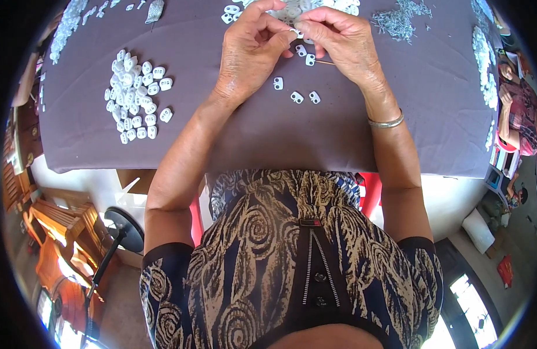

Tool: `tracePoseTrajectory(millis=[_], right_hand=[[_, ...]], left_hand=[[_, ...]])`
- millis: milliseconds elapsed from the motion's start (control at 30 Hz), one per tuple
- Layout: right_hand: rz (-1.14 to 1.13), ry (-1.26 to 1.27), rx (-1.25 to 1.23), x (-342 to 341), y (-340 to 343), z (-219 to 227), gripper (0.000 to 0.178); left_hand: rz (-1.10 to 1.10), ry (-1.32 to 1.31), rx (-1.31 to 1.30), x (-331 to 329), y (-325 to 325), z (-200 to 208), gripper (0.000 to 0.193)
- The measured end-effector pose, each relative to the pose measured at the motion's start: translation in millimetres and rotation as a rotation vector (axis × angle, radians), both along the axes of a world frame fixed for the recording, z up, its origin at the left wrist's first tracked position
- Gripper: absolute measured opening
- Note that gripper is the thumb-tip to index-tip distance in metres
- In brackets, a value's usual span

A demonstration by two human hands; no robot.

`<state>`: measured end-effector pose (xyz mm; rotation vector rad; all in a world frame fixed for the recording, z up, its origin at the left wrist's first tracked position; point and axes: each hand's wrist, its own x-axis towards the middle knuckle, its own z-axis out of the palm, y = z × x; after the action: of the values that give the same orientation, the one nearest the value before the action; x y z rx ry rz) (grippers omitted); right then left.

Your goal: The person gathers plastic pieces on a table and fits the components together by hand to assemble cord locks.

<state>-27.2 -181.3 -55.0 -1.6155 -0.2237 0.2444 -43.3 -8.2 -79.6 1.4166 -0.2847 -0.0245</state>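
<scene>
At the top centre of the frame, the left hand [248, 52] and the right hand [345, 49] are pinching, thumb against forefinger, what seems to be one small white plastic piece [299, 35], while loose two-holed pieces [297, 97] are lying just below on the brownish tablecloth [286, 136]. I'm judging that a loosened pinch could drop it among its lookalikes, and a dragging right wrist could scatter those or knock the thin brown stick [326, 63]. Rounded white pieces [128, 87] at left and metal pins [401, 23] at upper right are sitting uncontained; a small silvery-grey bundle [155, 11] at upper left is hiding any contents.
</scene>
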Motion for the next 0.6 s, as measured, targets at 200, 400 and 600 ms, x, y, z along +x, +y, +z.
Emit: tracePoseTrajectory(millis=[200,400,600], right_hand=[[-0.336,-0.072,0.018,11,-27,14,0.008],[-0.175,-0.291,-0.187,17,-50,8,0.005],[-0.004,-0.373,-0.506,6,-36,6,0.005]], left_hand=[[0.053,-0.034,-0.020,3,7,4,0.037],[0.105,-0.028,-0.117,8,11,6,0.033],[0.116,-0.003,-0.152,7,11,6,0.031]])
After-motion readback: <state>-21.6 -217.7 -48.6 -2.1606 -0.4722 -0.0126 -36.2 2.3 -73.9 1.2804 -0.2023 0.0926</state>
